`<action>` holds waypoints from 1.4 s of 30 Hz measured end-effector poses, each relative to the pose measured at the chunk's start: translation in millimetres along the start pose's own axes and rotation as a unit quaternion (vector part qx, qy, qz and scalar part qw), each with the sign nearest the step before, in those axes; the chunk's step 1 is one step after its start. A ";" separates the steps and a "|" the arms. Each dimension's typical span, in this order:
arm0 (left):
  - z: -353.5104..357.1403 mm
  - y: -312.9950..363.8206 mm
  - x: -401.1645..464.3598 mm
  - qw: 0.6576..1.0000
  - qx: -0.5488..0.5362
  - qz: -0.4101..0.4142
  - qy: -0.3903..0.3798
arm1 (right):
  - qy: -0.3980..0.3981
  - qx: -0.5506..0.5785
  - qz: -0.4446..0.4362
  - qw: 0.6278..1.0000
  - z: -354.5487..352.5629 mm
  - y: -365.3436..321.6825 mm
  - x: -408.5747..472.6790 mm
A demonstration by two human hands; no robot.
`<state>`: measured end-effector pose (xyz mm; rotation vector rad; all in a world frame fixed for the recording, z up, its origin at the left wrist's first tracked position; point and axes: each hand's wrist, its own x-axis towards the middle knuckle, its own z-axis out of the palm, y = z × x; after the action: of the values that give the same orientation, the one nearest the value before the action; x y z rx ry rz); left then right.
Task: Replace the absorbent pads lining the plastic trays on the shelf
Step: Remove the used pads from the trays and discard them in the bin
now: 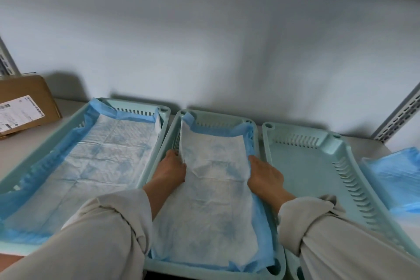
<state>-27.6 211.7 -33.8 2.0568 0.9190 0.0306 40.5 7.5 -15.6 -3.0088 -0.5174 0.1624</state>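
Note:
Three pale green plastic trays stand side by side on the shelf. The left tray holds a flat white and blue pad. The middle tray holds another pad, crumpled along its sides. My left hand presses the pad's left edge against the tray wall, and my right hand presses its right edge. The fingertips of both hands are tucked under folds of the pad. The right tray has a bare bottom.
A stack of folded blue pads lies at the far right on the shelf. A cardboard box with a label sits at the back left. A slotted metal upright stands at the right, and a white wall is behind.

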 end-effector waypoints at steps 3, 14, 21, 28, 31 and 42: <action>-10.4 9.0 -2.9 0.996 -0.080 -0.035 0.008 | 0.013 0.062 0.040 0.997 -15.7 2.2 -2.9; -47.2 10.5 -27.6 0.980 -0.196 0.008 0.014 | -0.036 0.340 0.127 0.931 -40.4 4.1 -20.6; -71.3 5.8 -46.0 0.983 -0.182 0.020 -0.004 | -0.033 0.453 0.113 0.883 -43.3 4.5 -32.7; -78.9 -1.2 -50.3 0.979 -0.191 0.036 0.059 | -0.101 0.332 0.099 0.933 -44.8 22.3 -37.3; -78.5 -4.3 -50.1 0.982 -0.175 0.032 0.056 | -0.139 0.357 0.126 0.915 -48.4 22.8 -40.2; -71.3 -12.0 -48.1 0.987 -0.157 0.004 0.023 | -0.117 0.475 0.114 0.864 -54.2 16.3 -34.2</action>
<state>-93.8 236.1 16.8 1.7732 0.8737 0.2156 20.2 -22.8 39.6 -2.0585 -0.0330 0.6001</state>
